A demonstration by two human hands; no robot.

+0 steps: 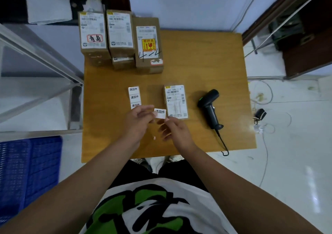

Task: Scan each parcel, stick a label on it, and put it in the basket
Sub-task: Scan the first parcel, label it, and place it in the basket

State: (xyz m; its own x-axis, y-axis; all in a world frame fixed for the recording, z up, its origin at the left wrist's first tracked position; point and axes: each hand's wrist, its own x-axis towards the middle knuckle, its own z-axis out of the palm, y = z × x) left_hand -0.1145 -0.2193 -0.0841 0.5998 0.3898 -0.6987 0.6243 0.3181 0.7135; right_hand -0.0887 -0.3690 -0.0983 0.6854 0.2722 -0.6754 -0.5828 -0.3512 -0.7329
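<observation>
Shirt (161, 206), white with green print, lowest in view. Left hand (139, 124) pinches left edge of label (160, 113); right hand (175, 131) pinches its lower right corner. Parcel (176, 101) flat on table (206, 63), just right of label. Scanner (210, 106) lying further right. Label strip (134, 97) left. Blue basket (27, 170) on floor, far left.
</observation>
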